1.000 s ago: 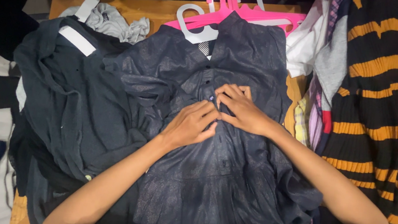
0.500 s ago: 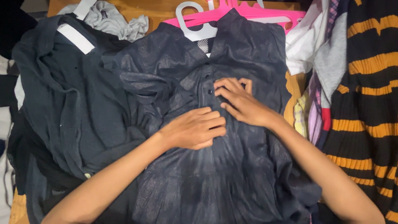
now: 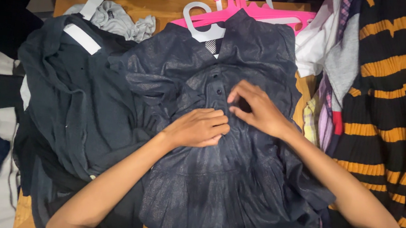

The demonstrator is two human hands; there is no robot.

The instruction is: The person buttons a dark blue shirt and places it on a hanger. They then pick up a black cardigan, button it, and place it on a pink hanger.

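Apparently pinching, right hand [image 3: 257, 110] on dark shirt [image 3: 217, 179], left hand [image 3: 199, 127] curled

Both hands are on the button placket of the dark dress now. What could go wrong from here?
The left hand bunches the dark dress below the placket, so a button could go into the wrong hole. The right hand hides part of the placket. The dress overlaps the dark garment beside it, which might get dragged along. The pink hangers could snag.
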